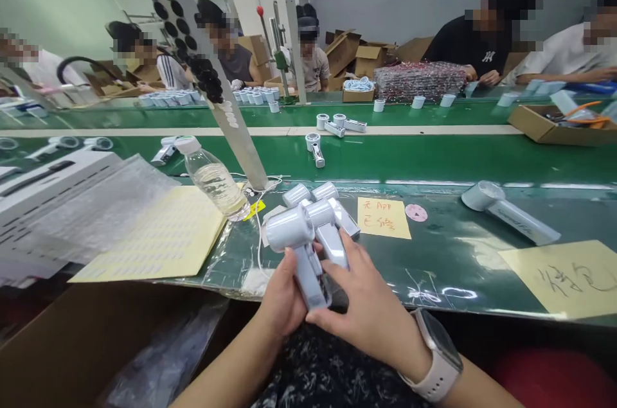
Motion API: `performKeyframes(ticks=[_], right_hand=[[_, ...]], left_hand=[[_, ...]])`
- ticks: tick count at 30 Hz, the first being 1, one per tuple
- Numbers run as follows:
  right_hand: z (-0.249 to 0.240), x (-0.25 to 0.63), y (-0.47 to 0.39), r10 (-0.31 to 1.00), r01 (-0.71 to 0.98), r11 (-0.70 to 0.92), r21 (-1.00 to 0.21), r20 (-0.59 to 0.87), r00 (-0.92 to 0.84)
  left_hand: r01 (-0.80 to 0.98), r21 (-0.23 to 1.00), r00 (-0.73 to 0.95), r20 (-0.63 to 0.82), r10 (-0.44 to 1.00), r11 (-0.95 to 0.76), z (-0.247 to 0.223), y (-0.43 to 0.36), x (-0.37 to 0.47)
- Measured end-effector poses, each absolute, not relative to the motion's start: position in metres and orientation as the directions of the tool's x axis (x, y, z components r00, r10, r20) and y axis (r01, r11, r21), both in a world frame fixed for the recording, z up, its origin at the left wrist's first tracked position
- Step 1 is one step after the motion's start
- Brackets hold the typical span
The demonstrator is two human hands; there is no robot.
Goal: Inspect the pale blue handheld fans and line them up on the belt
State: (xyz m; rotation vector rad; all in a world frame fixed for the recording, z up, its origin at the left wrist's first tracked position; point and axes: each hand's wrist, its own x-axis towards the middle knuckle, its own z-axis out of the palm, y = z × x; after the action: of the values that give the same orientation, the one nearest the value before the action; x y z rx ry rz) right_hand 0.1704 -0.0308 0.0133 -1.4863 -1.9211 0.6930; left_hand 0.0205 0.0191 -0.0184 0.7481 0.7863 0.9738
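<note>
A light-blue, dryer-shaped handheld fan [290, 228] is held over the table's front edge, its round head tilted up to the left. My left hand [280, 299] is closed around its handle, thumb along the near side. The handle's right side looks open, with dark parts showing inside. My right hand [369, 305] has its thumb at the handle's bottom end and its fingers curved along the right side, closed on the same fan. Just behind, several similar fans [332, 238] lie close together on the green table; my hands partly hide them.
A tilted water bottle [212, 177] and yellow label sheets [168, 247] are at left. Paper notes [384, 218] and another fan [511, 212] lie right. A slanted metal post [238, 138] rises behind. Across the green conveyor belt [409, 160], several co-workers sit.
</note>
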Motion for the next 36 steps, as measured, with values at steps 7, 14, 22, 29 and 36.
performKeyframes(ticks=[7,14,22,29,36], right_hand=[[0.000,0.186,0.013,1.000,0.942,-0.026,-0.336,-0.026,0.018],[-0.022,0.169,0.026,0.999,0.981,-0.002,-0.195,-0.041,-0.006],[-0.010,0.189,0.021,0.996,0.964,0.014,-0.267,-0.082,-0.037],[-0.015,0.179,0.021,0.998,0.923,-0.061,-0.379,-0.041,0.049],[0.001,0.182,-0.017,0.970,0.516,-0.057,-0.855,-0.170,-0.175]], left_hand=[[-0.540,0.778,0.302,-0.178,0.936,0.322,-0.023,0.022,-0.021],[-0.381,0.882,0.286,-0.174,0.942,0.278,-0.039,0.016,-0.091],[-0.254,0.895,0.217,-0.316,0.924,0.366,-0.006,0.034,-0.149],[-0.383,0.913,0.181,-0.076,0.981,0.141,0.013,0.040,-0.118],[-0.569,0.812,0.233,0.011,0.972,0.127,0.011,0.034,-0.090]])
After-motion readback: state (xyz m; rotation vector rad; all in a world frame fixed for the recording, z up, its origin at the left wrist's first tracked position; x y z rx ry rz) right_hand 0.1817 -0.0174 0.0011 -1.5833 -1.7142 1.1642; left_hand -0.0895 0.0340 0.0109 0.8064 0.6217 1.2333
